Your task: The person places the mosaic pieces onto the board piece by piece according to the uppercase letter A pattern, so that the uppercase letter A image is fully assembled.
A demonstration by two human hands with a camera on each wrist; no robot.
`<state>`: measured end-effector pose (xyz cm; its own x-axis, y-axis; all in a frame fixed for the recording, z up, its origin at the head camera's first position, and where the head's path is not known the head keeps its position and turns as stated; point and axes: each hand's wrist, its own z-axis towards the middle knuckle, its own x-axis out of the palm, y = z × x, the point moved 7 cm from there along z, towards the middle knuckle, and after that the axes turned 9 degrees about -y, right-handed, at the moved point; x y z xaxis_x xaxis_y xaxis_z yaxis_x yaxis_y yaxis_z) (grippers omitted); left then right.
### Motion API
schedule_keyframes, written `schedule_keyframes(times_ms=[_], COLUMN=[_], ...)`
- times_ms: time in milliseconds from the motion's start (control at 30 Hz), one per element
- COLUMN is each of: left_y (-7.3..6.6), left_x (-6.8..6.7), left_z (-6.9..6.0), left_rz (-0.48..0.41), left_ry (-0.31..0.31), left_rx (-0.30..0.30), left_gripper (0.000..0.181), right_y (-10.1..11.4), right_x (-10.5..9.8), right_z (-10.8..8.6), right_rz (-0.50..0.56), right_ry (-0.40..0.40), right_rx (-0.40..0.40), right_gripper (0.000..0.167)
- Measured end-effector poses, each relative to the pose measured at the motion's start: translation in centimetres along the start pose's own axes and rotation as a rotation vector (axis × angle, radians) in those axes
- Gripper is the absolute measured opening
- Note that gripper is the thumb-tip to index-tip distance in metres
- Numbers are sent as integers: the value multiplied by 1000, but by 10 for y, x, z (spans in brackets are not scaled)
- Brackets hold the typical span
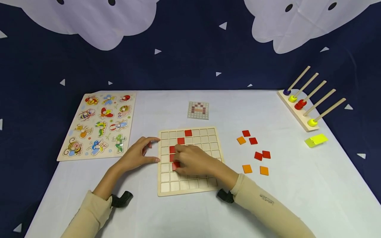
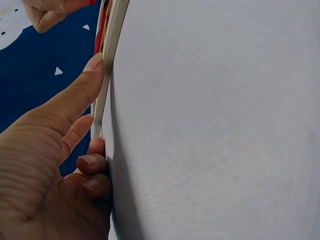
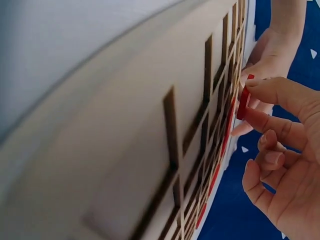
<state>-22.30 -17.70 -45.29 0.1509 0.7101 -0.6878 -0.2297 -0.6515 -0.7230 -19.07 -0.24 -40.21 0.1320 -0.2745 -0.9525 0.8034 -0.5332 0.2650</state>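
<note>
A wooden grid board lies in the middle of the table, with several red tiles in a stepped line in its cells. Above its left part, my right hand pinches a red square tile between thumb and forefinger. That tile is tilted just off the board in the right wrist view, its other fingers loosely bent. My left hand touches the board's left edge with spread thumb and forefinger; the left wrist view shows the thumb against the rim. Some cells are hidden under my right hand.
Loose red tiles and orange tiles lie right of the board. Behind it sits a small pattern card. An insect puzzle is at left; a peg stacker and a yellow block stand at right.
</note>
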Motion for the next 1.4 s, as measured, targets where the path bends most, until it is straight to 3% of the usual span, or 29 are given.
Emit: schedule_keyframes(times_ms=[267, 500, 867, 1067, 1400], left_y=[-1, -3, 1, 1, -1], left_x=[0, -1, 1, -1, -3], left_z=[0, 0, -2, -2, 1], left_rz=[8, -8, -4, 10, 16], left_ry=[-3, -2, -1, -8, -2], left_rx=[-3, 6, -13, -3, 4], left_gripper=[72, 72, 72, 72, 71], right_y=[-2, 0, -10, -40, -118], right_x=[10, 8, 6, -17, -62], right_z=[2, 2, -6, -27, -81], right_rz=[18, 36, 105, 95, 39], right_ry=[14, -19, -17, -68, -203], right_rx=[27, 30, 132, 193, 389], right_gripper=[13, 18, 22, 23, 23])
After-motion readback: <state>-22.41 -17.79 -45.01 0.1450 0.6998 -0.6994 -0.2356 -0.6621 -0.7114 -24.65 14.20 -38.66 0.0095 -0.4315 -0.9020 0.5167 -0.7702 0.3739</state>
